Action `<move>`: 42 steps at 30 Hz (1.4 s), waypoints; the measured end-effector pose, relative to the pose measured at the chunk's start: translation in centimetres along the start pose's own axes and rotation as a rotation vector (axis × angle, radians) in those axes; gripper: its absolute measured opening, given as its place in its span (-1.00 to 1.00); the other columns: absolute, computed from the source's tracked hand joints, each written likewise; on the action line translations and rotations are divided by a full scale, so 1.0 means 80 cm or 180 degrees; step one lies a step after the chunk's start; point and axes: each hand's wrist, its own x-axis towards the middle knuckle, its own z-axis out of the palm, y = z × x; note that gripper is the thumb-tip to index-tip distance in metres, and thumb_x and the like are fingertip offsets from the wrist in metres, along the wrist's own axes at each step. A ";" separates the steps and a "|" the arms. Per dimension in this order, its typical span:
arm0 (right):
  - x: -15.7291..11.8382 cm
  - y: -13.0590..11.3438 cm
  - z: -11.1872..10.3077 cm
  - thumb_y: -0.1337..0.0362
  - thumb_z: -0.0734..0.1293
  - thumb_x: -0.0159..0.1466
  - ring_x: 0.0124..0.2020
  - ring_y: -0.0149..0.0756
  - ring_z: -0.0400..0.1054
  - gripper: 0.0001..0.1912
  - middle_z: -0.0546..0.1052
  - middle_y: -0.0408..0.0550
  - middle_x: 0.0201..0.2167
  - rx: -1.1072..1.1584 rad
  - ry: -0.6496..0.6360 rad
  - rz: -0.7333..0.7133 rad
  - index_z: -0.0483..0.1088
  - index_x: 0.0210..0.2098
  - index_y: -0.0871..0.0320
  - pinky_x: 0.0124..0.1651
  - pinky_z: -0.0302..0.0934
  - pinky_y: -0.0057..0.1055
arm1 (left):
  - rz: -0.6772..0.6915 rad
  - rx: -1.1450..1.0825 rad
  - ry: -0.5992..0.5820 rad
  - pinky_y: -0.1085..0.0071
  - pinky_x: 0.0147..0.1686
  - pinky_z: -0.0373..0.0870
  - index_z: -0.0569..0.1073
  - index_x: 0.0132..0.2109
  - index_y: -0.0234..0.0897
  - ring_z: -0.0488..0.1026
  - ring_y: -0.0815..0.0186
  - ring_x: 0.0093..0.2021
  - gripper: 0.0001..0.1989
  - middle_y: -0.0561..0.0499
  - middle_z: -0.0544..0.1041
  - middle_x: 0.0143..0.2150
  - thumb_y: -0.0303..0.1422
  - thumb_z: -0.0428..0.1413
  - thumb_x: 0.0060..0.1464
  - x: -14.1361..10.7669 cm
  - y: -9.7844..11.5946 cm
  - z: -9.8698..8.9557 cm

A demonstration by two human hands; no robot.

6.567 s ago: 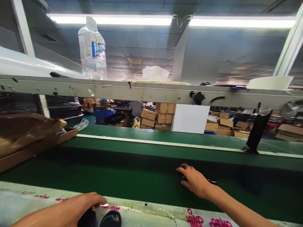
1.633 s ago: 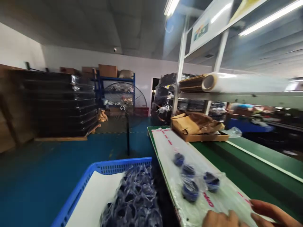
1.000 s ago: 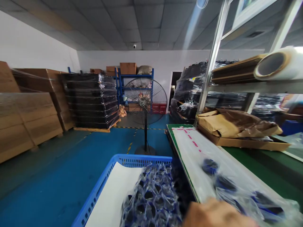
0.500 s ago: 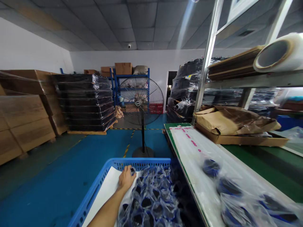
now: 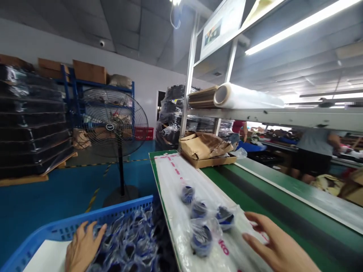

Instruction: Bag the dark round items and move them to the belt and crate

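Observation:
My left hand (image 5: 85,243) is open with fingers spread, over the left part of a blue plastic basket (image 5: 62,229). Just right of it, rows of dark blue, round parts in clear plastic bags (image 5: 130,247) fill the basket; their exact kind cannot be made out. A white sheet (image 5: 47,257) lies under and left of that hand. My right hand (image 5: 272,240) hovers open and empty over the right side of the bench, thumb and fingers apart. Nearest to it is a bagged blue part (image 5: 225,217); several more, including another bagged part (image 5: 202,238), stand on the white bench covering (image 5: 176,204).
A standing fan (image 5: 110,127) is beyond the basket. On the bench's far end sits a cardboard tray with brown paper (image 5: 205,147). Above runs a shelf with a plastic film roll (image 5: 246,97). A green surface (image 5: 255,196) extends rightward. Co-workers (image 5: 314,147) stand at back right.
My view has swung right. My left hand, earlier closed around a bagged part at the basket's far side, is now open. My right hand has come into view over the bench.

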 end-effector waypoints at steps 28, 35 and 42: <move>0.025 -0.072 0.052 0.41 0.26 0.02 0.17 0.03 0.33 -0.05 0.33 0.26 0.29 -0.0564 -0.0614 -0.0378 -0.01 0.41 0.41 0.13 0.26 -0.22 | 0.1765 -0.0409 -0.1106 0.11 0.25 0.22 0.10 0.39 -0.47 0.17 -0.10 0.35 -0.25 -0.38 0.08 0.42 -0.38 0.15 0.12 -0.222 0.425 -0.064; -0.002 -0.050 0.051 0.44 0.26 -0.03 0.27 -0.02 0.26 -0.01 0.27 0.26 0.33 -0.0693 -0.0702 -0.0381 0.00 0.41 0.40 0.24 0.21 -0.23 | 0.1980 -0.0357 -0.1027 0.07 0.24 0.22 0.18 0.37 -0.42 0.26 -0.08 0.30 -0.39 -0.34 0.22 0.37 -0.31 0.06 0.25 -0.236 0.424 -0.059; -0.016 -0.022 0.053 0.35 0.23 0.00 0.29 -0.07 0.25 -0.06 0.30 0.24 0.31 -0.0774 -0.0656 -0.0540 0.05 0.38 0.50 0.31 0.13 -0.32 | 0.2180 -0.0230 -0.0854 -0.04 0.16 0.31 0.09 0.42 -0.42 0.25 -0.20 0.29 -0.29 -0.41 0.17 0.39 -0.19 0.08 0.26 -0.259 0.426 -0.050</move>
